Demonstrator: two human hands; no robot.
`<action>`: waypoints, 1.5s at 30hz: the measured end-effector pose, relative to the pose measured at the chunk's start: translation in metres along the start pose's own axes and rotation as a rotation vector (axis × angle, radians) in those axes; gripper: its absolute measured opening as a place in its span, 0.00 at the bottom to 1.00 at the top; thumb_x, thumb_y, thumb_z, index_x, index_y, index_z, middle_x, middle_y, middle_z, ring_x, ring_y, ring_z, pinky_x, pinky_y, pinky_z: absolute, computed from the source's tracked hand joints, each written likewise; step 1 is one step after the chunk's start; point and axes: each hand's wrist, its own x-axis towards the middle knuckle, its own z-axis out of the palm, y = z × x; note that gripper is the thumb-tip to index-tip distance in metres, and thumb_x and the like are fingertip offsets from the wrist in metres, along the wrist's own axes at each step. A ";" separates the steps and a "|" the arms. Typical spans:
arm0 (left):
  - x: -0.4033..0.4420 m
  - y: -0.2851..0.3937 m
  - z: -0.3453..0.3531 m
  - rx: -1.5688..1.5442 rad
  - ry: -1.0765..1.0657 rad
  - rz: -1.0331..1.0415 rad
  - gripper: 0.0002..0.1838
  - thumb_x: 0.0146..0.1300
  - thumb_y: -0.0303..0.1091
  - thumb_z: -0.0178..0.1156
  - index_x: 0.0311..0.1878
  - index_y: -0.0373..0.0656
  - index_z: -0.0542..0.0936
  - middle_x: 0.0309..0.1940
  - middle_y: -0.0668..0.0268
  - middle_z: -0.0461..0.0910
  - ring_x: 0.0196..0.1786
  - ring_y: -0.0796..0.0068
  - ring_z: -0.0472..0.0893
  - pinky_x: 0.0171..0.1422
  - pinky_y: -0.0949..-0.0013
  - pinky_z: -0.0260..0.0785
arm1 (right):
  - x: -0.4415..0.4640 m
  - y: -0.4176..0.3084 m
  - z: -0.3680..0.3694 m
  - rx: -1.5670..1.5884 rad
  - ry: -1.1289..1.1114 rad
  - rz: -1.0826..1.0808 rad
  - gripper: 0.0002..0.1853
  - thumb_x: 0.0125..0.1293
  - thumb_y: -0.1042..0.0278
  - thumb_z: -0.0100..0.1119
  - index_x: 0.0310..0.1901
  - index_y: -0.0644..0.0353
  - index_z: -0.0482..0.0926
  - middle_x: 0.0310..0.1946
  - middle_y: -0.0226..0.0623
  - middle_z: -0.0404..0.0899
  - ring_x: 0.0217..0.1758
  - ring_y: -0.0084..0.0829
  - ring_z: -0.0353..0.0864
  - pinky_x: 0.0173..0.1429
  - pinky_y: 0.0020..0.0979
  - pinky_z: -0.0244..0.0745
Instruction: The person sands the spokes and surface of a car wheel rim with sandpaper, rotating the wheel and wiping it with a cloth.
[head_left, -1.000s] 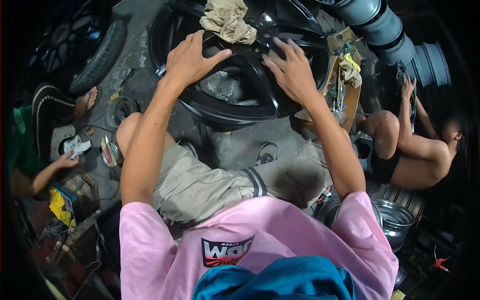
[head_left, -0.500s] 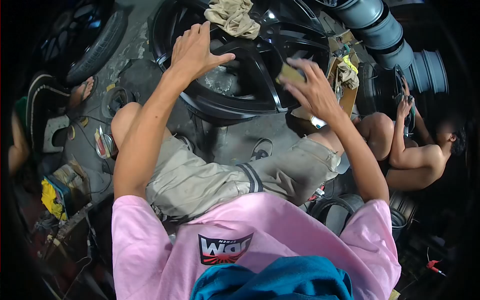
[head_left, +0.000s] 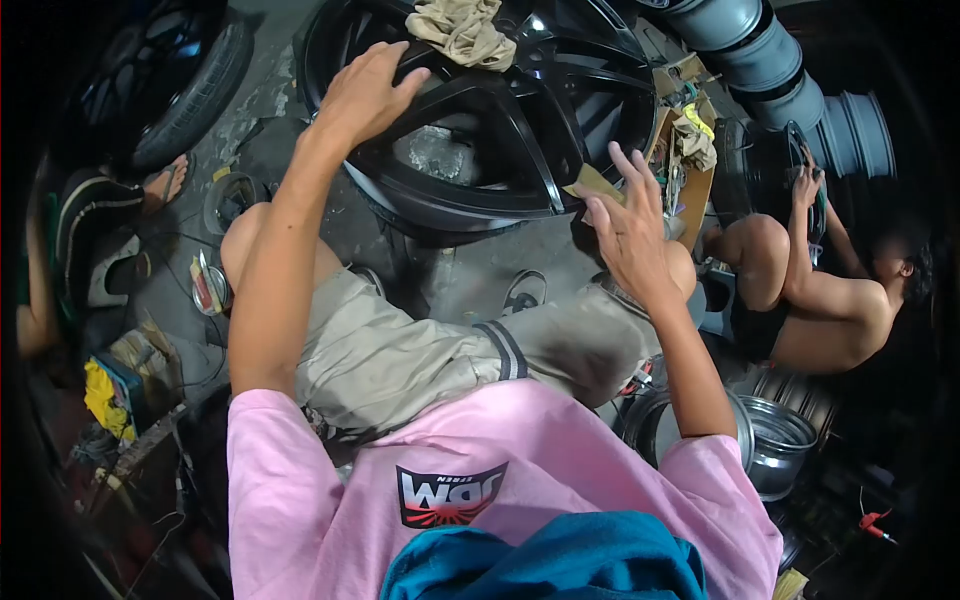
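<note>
A glossy black car wheel rim (head_left: 500, 160) with broad spokes lies in front of my knees. My left hand (head_left: 368, 92) rests on its left edge, fingers extended and thumb apart. Near the lower right of the rim, my right hand (head_left: 632, 230) pinches a small tan piece of sandpaper (head_left: 597, 185) between thumb and fingers, with its other fingers raised. The sandpaper is beside the end of a spoke; whether it touches the rim I cannot tell. A crumpled beige cloth (head_left: 462, 32) lies on top of the rim, beyond my left hand.
At right, a cardboard box (head_left: 690, 185) holds rags and scraps. Grey rims (head_left: 765, 70) are stacked behind it. Another person (head_left: 835, 310) crouches at far right, hands on a wheel. A tyre (head_left: 205, 95) stands at upper left, with another person's foot (head_left: 165, 182) nearby.
My left hand has shifted left and slightly up onto the rim's edge. My right hand, with the sandpaper, has moved down and slightly right, away from the spokes.
</note>
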 end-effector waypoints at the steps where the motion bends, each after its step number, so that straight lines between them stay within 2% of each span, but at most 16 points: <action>1: -0.004 -0.002 -0.001 0.065 0.021 -0.012 0.33 0.79 0.53 0.62 0.74 0.37 0.78 0.72 0.44 0.79 0.75 0.44 0.78 0.78 0.52 0.71 | -0.003 0.001 -0.003 -0.009 -0.001 -0.020 0.14 0.80 0.63 0.61 0.54 0.53 0.95 0.82 0.46 0.67 0.86 0.57 0.60 0.85 0.54 0.61; 4: 0.008 -0.020 -0.004 0.014 -0.177 -0.097 0.33 0.81 0.56 0.59 0.74 0.36 0.79 0.60 0.39 0.87 0.67 0.38 0.83 0.74 0.49 0.74 | 0.003 0.003 0.009 0.001 0.034 -0.033 0.14 0.80 0.63 0.61 0.54 0.53 0.95 0.83 0.46 0.66 0.86 0.59 0.60 0.86 0.55 0.60; 5: 0.010 -0.024 -0.002 0.064 -0.148 -0.088 0.37 0.80 0.60 0.60 0.74 0.33 0.79 0.50 0.39 0.90 0.57 0.40 0.89 0.69 0.49 0.77 | 0.009 0.001 0.020 0.010 0.034 -0.015 0.14 0.80 0.63 0.61 0.54 0.55 0.94 0.83 0.46 0.66 0.86 0.59 0.60 0.86 0.55 0.59; 8: 0.015 -0.024 -0.005 -0.002 -0.222 -0.184 0.38 0.80 0.63 0.57 0.68 0.32 0.82 0.56 0.38 0.88 0.63 0.37 0.85 0.71 0.45 0.76 | 0.006 -0.017 0.032 0.057 0.063 0.033 0.15 0.81 0.64 0.59 0.53 0.58 0.94 0.82 0.48 0.67 0.87 0.60 0.58 0.88 0.55 0.56; 13: 0.019 -0.025 -0.003 -0.031 -0.252 -0.212 0.41 0.78 0.67 0.58 0.66 0.30 0.84 0.50 0.39 0.90 0.60 0.38 0.88 0.69 0.46 0.77 | -0.026 -0.025 0.005 0.204 0.096 0.080 0.16 0.82 0.64 0.58 0.57 0.57 0.93 0.81 0.48 0.69 0.87 0.58 0.59 0.86 0.55 0.59; 14: 0.025 -0.026 -0.005 -0.111 -0.329 -0.253 0.48 0.75 0.66 0.64 0.75 0.23 0.75 0.36 0.47 0.90 0.36 0.64 0.91 0.51 0.61 0.83 | -0.031 -0.023 0.004 0.192 0.102 0.051 0.15 0.82 0.64 0.58 0.57 0.56 0.93 0.81 0.48 0.70 0.86 0.58 0.60 0.86 0.55 0.60; 16: 0.028 -0.020 -0.001 -0.172 -0.296 -0.310 0.51 0.73 0.69 0.66 0.74 0.22 0.75 0.29 0.57 0.86 0.29 0.70 0.86 0.41 0.66 0.81 | -0.023 -0.024 0.014 0.167 0.148 0.061 0.15 0.81 0.63 0.59 0.57 0.55 0.93 0.79 0.48 0.71 0.85 0.57 0.61 0.85 0.55 0.61; 18: 0.031 -0.019 0.000 -0.226 -0.312 -0.370 0.53 0.72 0.71 0.66 0.73 0.22 0.76 0.27 0.60 0.83 0.26 0.72 0.83 0.36 0.67 0.78 | -0.020 -0.028 0.028 0.170 0.218 0.080 0.14 0.79 0.65 0.62 0.58 0.56 0.92 0.77 0.47 0.73 0.83 0.56 0.65 0.83 0.55 0.64; 22: 0.041 -0.022 0.003 -0.292 -0.329 -0.457 0.56 0.69 0.78 0.63 0.71 0.23 0.78 0.23 0.66 0.78 0.20 0.76 0.77 0.25 0.71 0.70 | -0.054 -0.036 0.037 0.126 0.243 0.000 0.23 0.70 0.67 0.72 0.66 0.52 0.87 0.71 0.38 0.79 0.79 0.51 0.72 0.78 0.52 0.70; 23: 0.043 -0.024 0.004 -0.279 -0.349 -0.449 0.56 0.69 0.79 0.62 0.70 0.23 0.79 0.22 0.65 0.77 0.20 0.77 0.78 0.26 0.71 0.70 | -0.058 -0.036 0.040 0.072 0.261 -0.015 0.27 0.68 0.65 0.74 0.69 0.50 0.85 0.69 0.34 0.80 0.78 0.47 0.72 0.77 0.49 0.71; 27: 0.043 -0.025 0.009 -0.232 -0.281 -0.414 0.57 0.69 0.79 0.61 0.66 0.21 0.81 0.22 0.64 0.78 0.21 0.76 0.78 0.27 0.70 0.70 | -0.017 -0.047 0.041 0.010 0.328 -0.052 0.24 0.70 0.65 0.73 0.66 0.51 0.85 0.63 0.29 0.81 0.75 0.41 0.74 0.74 0.46 0.70; 29: 0.044 -0.027 0.005 -0.193 -0.361 -0.414 0.68 0.64 0.85 0.60 0.78 0.18 0.69 0.27 0.59 0.83 0.25 0.71 0.83 0.36 0.68 0.78 | -0.014 -0.048 0.040 0.025 0.321 -0.045 0.23 0.70 0.65 0.72 0.66 0.51 0.85 0.62 0.29 0.81 0.75 0.41 0.74 0.74 0.46 0.70; 34: 0.041 -0.021 0.002 -0.165 -0.339 -0.432 0.67 0.65 0.85 0.57 0.76 0.19 0.72 0.27 0.59 0.85 0.26 0.69 0.85 0.40 0.65 0.80 | -0.048 -0.041 0.033 -0.010 0.272 -0.053 0.22 0.71 0.66 0.71 0.65 0.53 0.85 0.62 0.28 0.82 0.72 0.40 0.76 0.74 0.51 0.69; 38: 0.039 -0.018 0.005 -0.111 -0.307 -0.392 0.67 0.66 0.86 0.56 0.77 0.19 0.71 0.27 0.59 0.85 0.27 0.68 0.86 0.42 0.63 0.80 | -0.002 -0.042 0.048 0.039 0.314 -0.056 0.21 0.72 0.65 0.70 0.65 0.52 0.85 0.61 0.29 0.84 0.72 0.40 0.77 0.75 0.50 0.67; 43: 0.039 -0.020 0.004 -0.122 -0.335 -0.389 0.59 0.67 0.86 0.53 0.62 0.24 0.85 0.25 0.59 0.85 0.27 0.65 0.87 0.45 0.61 0.81 | 0.002 -0.043 0.046 0.015 0.295 -0.042 0.21 0.72 0.64 0.70 0.66 0.50 0.85 0.62 0.28 0.84 0.73 0.41 0.76 0.75 0.49 0.67; 45: 0.040 -0.020 0.003 -0.104 -0.314 -0.390 0.60 0.67 0.86 0.54 0.64 0.24 0.84 0.26 0.58 0.86 0.28 0.64 0.88 0.46 0.61 0.81 | -0.027 -0.038 0.039 -0.016 0.272 -0.042 0.21 0.72 0.63 0.70 0.66 0.50 0.86 0.62 0.28 0.84 0.74 0.41 0.75 0.76 0.50 0.66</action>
